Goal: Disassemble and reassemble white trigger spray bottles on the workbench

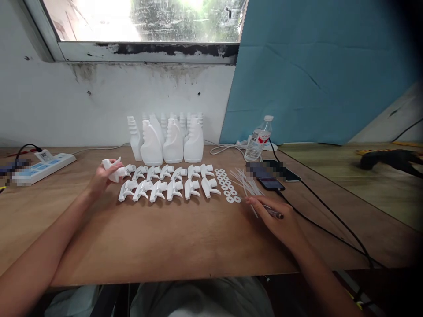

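My left hand [105,176] is closed around a white trigger spray head [114,171], lifted at the left end of two rows of similar spray heads [158,190] lying on the table. My right hand [276,215] grips a slim dark pen-like tool [273,212]; its exact kind cannot be made out. The tool's tip end points left, close to the nearest of several flat white ring washers [230,199], though I cannot tell whether it touches one. Thin white dip tubes [249,182] lie in a loose pile just beyond my right fingers.
Several white spray bottles [152,143] stand uncapped near the wall. A water bottle [258,141] and two phones [268,176] with black cables [325,207] are at the right. At the left lies a white power strip [46,168]. The wooden table's [158,246] front edge runs before me.
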A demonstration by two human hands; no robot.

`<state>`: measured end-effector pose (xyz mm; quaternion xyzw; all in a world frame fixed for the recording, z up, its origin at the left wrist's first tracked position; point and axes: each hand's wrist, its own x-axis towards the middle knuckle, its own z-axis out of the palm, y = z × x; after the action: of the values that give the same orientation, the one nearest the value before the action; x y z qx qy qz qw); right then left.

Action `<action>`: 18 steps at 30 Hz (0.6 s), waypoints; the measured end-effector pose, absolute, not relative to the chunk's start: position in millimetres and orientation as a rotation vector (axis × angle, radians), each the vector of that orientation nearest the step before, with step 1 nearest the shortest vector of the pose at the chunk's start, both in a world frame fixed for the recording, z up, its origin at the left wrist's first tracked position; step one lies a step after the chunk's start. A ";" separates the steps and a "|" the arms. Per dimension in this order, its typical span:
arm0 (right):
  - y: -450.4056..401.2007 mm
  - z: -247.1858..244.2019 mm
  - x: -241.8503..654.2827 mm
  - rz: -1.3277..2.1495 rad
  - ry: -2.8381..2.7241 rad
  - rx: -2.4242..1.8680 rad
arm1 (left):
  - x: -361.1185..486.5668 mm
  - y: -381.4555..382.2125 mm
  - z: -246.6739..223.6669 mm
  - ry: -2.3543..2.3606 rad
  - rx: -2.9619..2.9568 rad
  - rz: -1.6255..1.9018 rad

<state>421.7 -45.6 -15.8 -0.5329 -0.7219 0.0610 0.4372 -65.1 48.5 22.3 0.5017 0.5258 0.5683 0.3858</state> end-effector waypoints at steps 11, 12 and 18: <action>-48.1 -16.0 424.0 0.126 -1.758 -1.352 | -118.8 35.6 19.4 1.655 1.452 1.100; -48.4 -16.0 423.9 0.124 -1.759 -1.349 | -120.1 34.7 20.8 1.688 1.525 1.070; -49.4 -17.6 423.3 0.118 -1.777 -1.316 | -127.4 27.8 25.4 1.688 1.820 0.827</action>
<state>423.3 -49.4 -17.6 -0.5315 -0.7177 0.0476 0.4473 -127.4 27.8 25.4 0.6716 0.6232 0.3052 0.2597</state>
